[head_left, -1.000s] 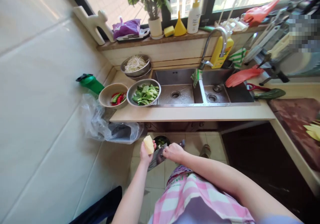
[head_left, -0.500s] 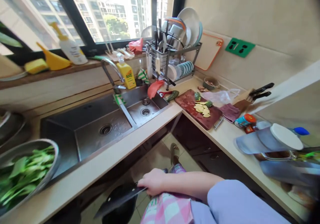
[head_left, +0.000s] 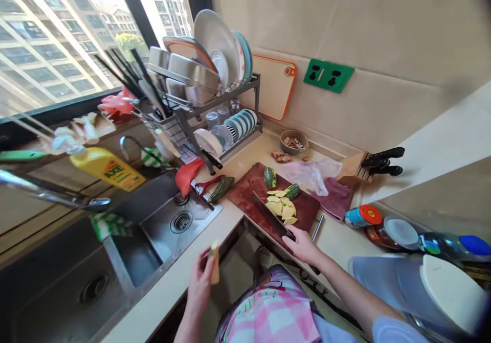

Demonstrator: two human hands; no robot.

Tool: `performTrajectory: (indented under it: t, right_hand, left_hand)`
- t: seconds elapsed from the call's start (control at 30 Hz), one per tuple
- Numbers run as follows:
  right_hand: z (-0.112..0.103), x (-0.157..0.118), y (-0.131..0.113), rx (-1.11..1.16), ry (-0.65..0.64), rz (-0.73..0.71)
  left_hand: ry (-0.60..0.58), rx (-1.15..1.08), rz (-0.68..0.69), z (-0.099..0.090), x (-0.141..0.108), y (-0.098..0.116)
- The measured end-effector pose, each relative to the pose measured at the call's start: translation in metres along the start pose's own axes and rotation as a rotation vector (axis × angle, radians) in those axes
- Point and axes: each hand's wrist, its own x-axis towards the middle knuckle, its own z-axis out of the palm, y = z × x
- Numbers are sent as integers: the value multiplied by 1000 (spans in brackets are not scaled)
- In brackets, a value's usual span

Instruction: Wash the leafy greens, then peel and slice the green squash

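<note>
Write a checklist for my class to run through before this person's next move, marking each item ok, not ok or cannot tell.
1. Knife gripped by its handle: ok; the right hand is closed around the handle of the knife.
2. Pale piece secure: ok; the left hand holds the pale piece.
3. Left hand clear of the blade: ok; the two are well apart.
4. Cutting board bare: not ok; pale slices and green-skinned chunks lie on it.
5. Pale piece on the board: not ok; it is off to the board's left.
6. Blade sharp: cannot tell.
</note>
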Motion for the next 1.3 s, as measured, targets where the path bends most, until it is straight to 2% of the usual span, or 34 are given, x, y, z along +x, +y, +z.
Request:
performTrajectory:
  t: [0.03,0.1,0.17,0.27,0.4,0.47,0.57,0.73,0.77,0.87,1.0,1.13,1.3]
  right_hand:
    - [-5,6,6,-2,-23,4]
    - [-9,12,17,21,-55,23]
    - [-9,13,26,61,-28,36]
    - [-11,11,34,70,67,87]
    - [-13,9,33,64,120,169]
    - [-12,9,27,71,127,177]
    - [-6,10,15,35,110,180]
    - [5,17,-2,-81,41,258]
    - [5,19,-5,-91,33,273]
    - [1,27,-17,-99,42,294]
    - [-1,37,-30,-119,62,287]
    - [4,38,-35,-128,80,297]
    - [10,34,-38,-190,42,336]
  left_hand:
    - [-73,57,109,31,13,19]
    - [-214,204,244,83,36,51]
    - [-326,288,293,120,53,71]
    - [-434,315,290,156,72,80]
    - [-502,424,370,186,95,72]
    - [-506,497,440,195,104,66]
    - [-540,589,520,197,115,65]
    - [-767,625,544,192,122,67]
    - [-765,632,554,192,122,65]
    - [-661,678,622,195,121,57]
    - [-591,869,779,201,122,52]
    - [-626,977,884,204,126,55]
    - [-680,916,888,204,132,57]
